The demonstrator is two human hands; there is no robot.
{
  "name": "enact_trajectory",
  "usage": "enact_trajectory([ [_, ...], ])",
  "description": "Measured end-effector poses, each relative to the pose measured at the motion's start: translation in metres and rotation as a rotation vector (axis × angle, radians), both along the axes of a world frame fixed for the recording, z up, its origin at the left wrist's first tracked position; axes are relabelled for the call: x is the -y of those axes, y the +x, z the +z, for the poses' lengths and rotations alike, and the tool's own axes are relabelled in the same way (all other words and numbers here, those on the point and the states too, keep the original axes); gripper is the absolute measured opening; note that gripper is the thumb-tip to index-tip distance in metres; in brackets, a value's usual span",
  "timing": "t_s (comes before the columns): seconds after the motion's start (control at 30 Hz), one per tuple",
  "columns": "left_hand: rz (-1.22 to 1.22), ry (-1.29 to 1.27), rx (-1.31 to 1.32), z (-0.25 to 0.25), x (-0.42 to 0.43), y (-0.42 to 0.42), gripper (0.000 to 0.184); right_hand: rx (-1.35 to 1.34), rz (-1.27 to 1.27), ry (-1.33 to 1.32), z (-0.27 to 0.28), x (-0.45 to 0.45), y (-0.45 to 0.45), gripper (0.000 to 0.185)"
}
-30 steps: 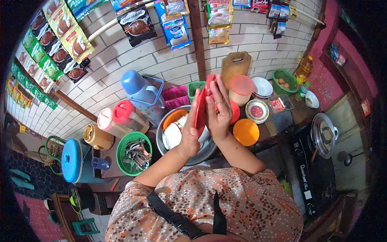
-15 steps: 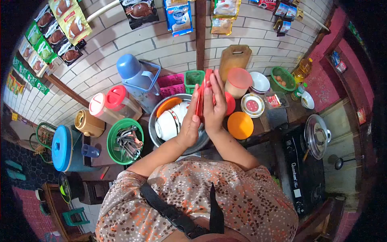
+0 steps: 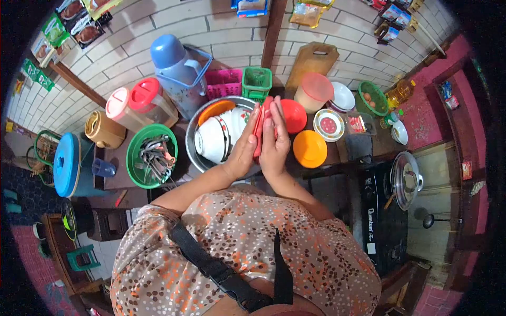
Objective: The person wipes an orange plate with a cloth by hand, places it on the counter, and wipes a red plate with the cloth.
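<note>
My left hand and my right hand face each other, palms inward and fingers straight up. Pressed between them is a flat red thing, seen edge-on, that looks like a plate; the palms hide most of it. Behind and left of my hands is a metal basin holding white bowls and an orange dish. A red plate and an orange plate lie on the counter just right of my right hand.
A green basin of cutlery, lidded containers and a blue thermos stand left. Stacked plates, a red-lidded jar and a green egg basket are right, beyond a stove with a lidded pan.
The view has tilted down and shifted, so the counter items sit elsewhere in it. My hands stay pressed together on the red thing, a little lower against the red plate behind.
</note>
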State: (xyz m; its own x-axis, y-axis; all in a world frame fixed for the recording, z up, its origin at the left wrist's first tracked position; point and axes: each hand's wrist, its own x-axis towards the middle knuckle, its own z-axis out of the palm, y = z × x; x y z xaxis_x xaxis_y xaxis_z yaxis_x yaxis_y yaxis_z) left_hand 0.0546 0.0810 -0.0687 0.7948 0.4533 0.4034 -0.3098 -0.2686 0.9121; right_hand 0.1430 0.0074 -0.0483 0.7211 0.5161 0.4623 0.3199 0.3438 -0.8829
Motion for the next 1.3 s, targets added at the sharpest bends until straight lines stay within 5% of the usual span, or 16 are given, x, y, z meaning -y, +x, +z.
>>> enact_trajectory([
  [0.37,0.124,0.143,-0.042,-0.006,0.011,-0.017,0.067,-0.177,0.094,-0.097,-0.055,-0.010,-0.001,0.045],
  [0.73,0.074,0.034,-0.020,0.001,0.007,-0.016,0.068,0.037,0.010,-0.020,0.000,-0.017,0.007,0.044],
  [1.07,0.170,0.200,0.031,0.000,-0.003,-0.022,0.062,-0.232,0.199,-0.046,-0.029,-0.010,-0.024,0.048],
  [1.1,0.178,0.201,0.045,0.000,-0.006,-0.022,0.062,-0.044,0.138,-0.107,-0.028,-0.008,-0.024,0.047],
  [1.3,0.083,0.038,0.029,-0.003,-0.005,-0.020,0.064,0.082,0.035,-0.058,-0.010,-0.014,-0.007,0.044],
])
